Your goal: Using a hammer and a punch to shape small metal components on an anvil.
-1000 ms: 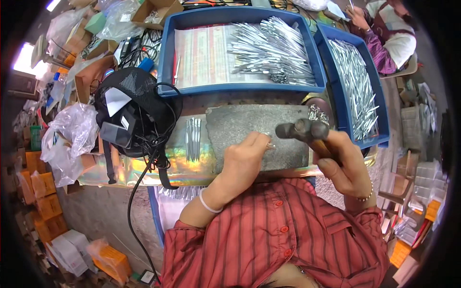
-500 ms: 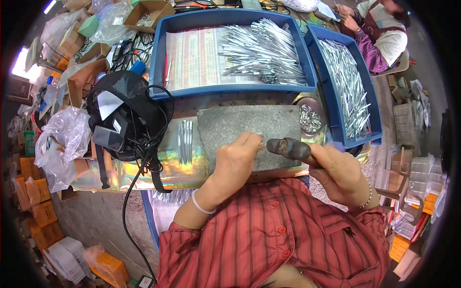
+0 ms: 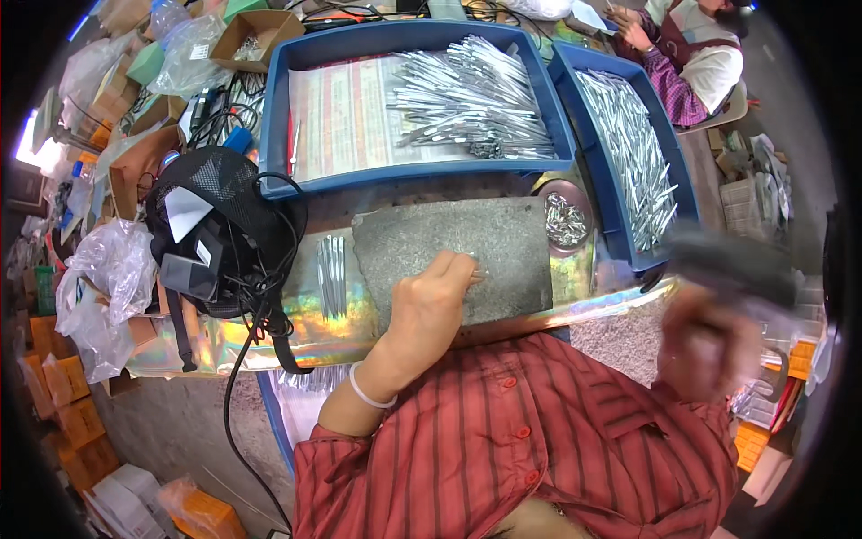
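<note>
Over a grey flat slab [image 3: 507, 234] on the table, my left hand [image 3: 426, 304] is closed in a pinch. A small thin metal piece [image 3: 479, 273] pokes out from its fingertips; most of it is hidden. My right hand [image 3: 705, 350], smeared by motion, is raised off to the right, beyond the slab, wrapped round a hammer. The dark hammer head [image 3: 732, 265] is blurred too. Left of the slab lies a small row of slim metal rods [image 3: 332, 278]. A round dish at the slab's upper right corner holds small metal bits [image 3: 566, 223].
A large blue tray [image 3: 422, 177] with paper and heaped metal rods stands behind the slab. A narrower blue tray [image 3: 600, 162] of rods is to its right. A black mesh bag [image 3: 220, 184] with cables sits at left. Another person [image 3: 696, 76] sits at far right.
My right hand has swung the hammer up and away to the right from beside my left hand. My left hand keeps its pinch over the slab. The whole view has shifted slightly.
</note>
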Demonstrator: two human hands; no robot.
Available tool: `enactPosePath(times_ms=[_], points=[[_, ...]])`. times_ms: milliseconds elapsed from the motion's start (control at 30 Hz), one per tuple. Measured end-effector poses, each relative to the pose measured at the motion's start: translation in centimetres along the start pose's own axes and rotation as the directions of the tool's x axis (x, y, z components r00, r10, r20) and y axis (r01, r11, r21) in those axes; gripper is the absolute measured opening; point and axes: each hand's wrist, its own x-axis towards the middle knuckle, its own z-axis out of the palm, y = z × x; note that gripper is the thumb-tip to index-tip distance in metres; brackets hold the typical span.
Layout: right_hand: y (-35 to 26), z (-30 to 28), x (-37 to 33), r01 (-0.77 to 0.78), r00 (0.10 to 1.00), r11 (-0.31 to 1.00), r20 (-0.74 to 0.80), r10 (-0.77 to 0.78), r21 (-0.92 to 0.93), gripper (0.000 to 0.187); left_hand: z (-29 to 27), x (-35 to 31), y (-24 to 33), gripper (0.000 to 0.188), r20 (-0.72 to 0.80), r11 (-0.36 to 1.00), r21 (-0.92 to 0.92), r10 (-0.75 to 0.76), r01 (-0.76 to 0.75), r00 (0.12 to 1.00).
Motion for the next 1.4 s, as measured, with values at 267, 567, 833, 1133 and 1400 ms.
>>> enactPosePath(times_ms=[267, 567, 833, 1133, 1400], points=[[-2.0, 4.4, 8.0, -0.283, 0.786, 0.875, -0.617, -0.023, -0.393, 0.047, -0.8, 0.1, 0.2, 0.009, -0.023, 0.994, -0.113, -0.011, 0.009, 1.0], [8.9, 8.1, 10.2, -0.504, 0.65, 0.811, -0.748, 0.132, -0.295, 0.036, -5.2, 0.6, 1.9, 0.011, 0.186, 0.006, -0.978, -0.417, 0.208, 0.889], [13.7, 8.3, 5.1, -0.734, 0.284, 0.667, -0.949, 0.135, -0.124, 0.035, -3.3, 0.8, 2.2, 0.022, 0.208, 0.177, -0.929, -0.473, 0.324, 0.856], [19.2, 9.0, 4.3, -0.894, 0.216, 0.439, -0.943, 0.253, -0.087, 0.037, -1.5, 1.4, 1.6, 0.029, 0.383, 0.15, -0.847, -0.493, 0.51, 0.781], [19.4, 9.9, 3.2, -0.858, 0.255, 0.511, -0.914, 0.316, -0.063, 0.041, -1.2, 1.3, 1.3, 0.034, 0.537, 0.109, -0.744, -0.489, 0.659, 0.688]])
